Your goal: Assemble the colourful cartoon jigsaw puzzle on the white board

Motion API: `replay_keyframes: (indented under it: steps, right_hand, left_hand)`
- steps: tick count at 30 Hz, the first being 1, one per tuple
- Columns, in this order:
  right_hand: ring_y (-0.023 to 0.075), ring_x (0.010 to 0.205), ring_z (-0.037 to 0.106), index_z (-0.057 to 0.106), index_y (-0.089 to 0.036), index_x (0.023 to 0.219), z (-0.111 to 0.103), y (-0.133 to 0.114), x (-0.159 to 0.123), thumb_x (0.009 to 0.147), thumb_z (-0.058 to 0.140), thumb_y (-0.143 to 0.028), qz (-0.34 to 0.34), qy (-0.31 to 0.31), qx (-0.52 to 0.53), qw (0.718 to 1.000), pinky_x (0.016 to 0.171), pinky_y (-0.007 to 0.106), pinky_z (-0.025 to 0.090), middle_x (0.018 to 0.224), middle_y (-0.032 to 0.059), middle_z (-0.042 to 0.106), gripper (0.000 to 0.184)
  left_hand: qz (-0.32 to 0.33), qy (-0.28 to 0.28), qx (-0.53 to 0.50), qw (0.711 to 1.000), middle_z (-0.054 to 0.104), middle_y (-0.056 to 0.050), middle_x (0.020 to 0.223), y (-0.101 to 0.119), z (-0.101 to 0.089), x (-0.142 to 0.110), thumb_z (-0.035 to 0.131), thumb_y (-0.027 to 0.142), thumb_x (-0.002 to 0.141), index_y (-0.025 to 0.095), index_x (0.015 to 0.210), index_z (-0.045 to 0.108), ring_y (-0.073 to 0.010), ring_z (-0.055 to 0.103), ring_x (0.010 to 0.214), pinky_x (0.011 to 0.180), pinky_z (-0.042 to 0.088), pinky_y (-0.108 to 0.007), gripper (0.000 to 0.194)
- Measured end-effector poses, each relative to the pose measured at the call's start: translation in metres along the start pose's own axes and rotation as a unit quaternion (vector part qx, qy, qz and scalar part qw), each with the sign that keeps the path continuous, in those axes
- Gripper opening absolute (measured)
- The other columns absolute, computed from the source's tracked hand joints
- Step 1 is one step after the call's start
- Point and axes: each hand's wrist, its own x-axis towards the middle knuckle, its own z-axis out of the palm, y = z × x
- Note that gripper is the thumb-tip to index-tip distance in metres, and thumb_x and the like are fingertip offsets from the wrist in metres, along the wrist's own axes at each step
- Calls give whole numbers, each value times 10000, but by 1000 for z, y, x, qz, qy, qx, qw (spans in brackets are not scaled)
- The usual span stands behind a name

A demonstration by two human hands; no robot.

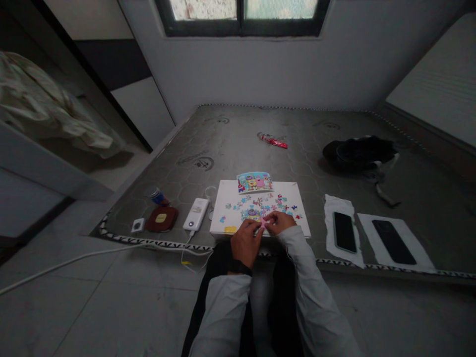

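Observation:
Between the fingertips of both hands is a pink jigsaw puzzle piece point(263, 223), low over the near edge of a white box point(223, 198). My left hand point(246, 242) pinches it from the left, and my right hand point(281, 221) grips it from the right. Just behind the fingers lies a partly joined section of the puzzle point(251, 214), some of it covered by my hands. Loose pieces point(280, 201) are scattered over the box top. At the far side of the box rests a colourful cartoon picture card point(255, 182).
Left of the box lie a white power bank point(196, 214) with a cable, a brown case point(161, 218) and a blue cup point(157, 196). To the right, two phones point(344, 232) lie on white sheets. Farther back are a red packet point(274, 141) and a black bag point(359, 152).

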Motion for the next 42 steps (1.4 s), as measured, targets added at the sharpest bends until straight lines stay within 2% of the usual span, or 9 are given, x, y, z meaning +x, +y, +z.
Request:
replay_keyframes:
  steps: [5, 11, 13, 16, 21, 26, 32, 38, 42]
  right_hand:
    - [136, 713, 622, 738, -225, 905, -5, 0, -1, 716, 672, -257, -1, 19, 27, 999, 661, 235, 426, 762, -13, 702, 202]
    - [148, 689, 624, 744, -216, 929, -34, 30, -2, 748, 654, -392, 34, 128, 54, 990, 666, 252, 437, 754, 1, 702, 268]
    - [152, 679, 626, 754, -201, 909, -40, 43, -2, 730, 664, -383, 59, 118, 44, 990, 649, 248, 441, 740, 12, 706, 271]
    - [164, 677, 638, 777, -199, 872, -39, 47, -2, 716, 675, -360, 83, 57, 18, 995, 620, 246, 441, 729, 21, 721, 247]
    - [184, 792, 681, 796, -236, 841, -25, 23, -5, 731, 680, -364, 65, -4, -18, 998, 659, 237, 444, 793, 22, 760, 205]
    - [192, 794, 696, 796, -240, 810, -11, 5, -2, 761, 665, -378, 43, -35, -8, 998, 652, 241, 447, 777, 23, 766, 197]
    - [196, 819, 700, 802, -247, 831, -15, 10, -1, 786, 658, -407, 39, -32, -14, 999, 656, 241, 446, 818, 32, 774, 220]
    - [210, 871, 694, 805, -238, 889, -36, 30, -7, 854, 595, -431, 53, 20, -53, 997, 670, 254, 439, 891, 52, 774, 287]
    - [218, 857, 695, 805, -222, 904, -49, 44, -13, 858, 588, -444, 99, 65, -55, 991, 637, 258, 426, 886, 65, 772, 313]
  left_hand:
    - [-2, 3, -9, 1000, 683, 11, 1052, 0, 1, 0, 613, 302, 896, 272, 1005, 715, -113, 651, 891, 778, 489, -225, 152]
    - [-9, 31, -32, 999, 687, -6, 1053, -3, -1, 3, 571, 221, 912, 265, 1022, 716, -130, 650, 943, 858, 500, -244, 187]
    - [-10, 37, -30, 999, 687, -9, 1058, -4, -1, 3, 560, 209, 915, 265, 1034, 715, -138, 651, 953, 861, 501, -252, 203]
    - [-8, 34, -25, 999, 687, -8, 1056, -5, -1, 3, 558, 212, 916, 265, 1038, 713, -140, 650, 958, 858, 501, -252, 204]
    - [-7, 25, -7, 1000, 683, -5, 1061, -2, 2, 3, 567, 254, 918, 265, 1006, 721, -130, 650, 939, 836, 498, -237, 178]
    - [-14, 21, 19, 999, 680, -4, 1088, -1, 3, 4, 581, 260, 910, 279, 1001, 733, -130, 653, 929, 804, 498, -240, 178]
    - [-16, 19, 20, 999, 680, -9, 1093, 0, 2, 4, 569, 269, 919, 275, 1016, 736, -129, 652, 930, 799, 500, -238, 193]
    - [-12, 36, 3, 999, 677, -5, 1071, 1, 3, 3, 569, 269, 919, 269, 1007, 733, -129, 649, 944, 836, 496, -238, 185]
    - [-15, 39, -19, 999, 682, -5, 1051, 2, 2, 1, 554, 288, 929, 271, 1024, 729, -129, 650, 936, 863, 492, -241, 200]
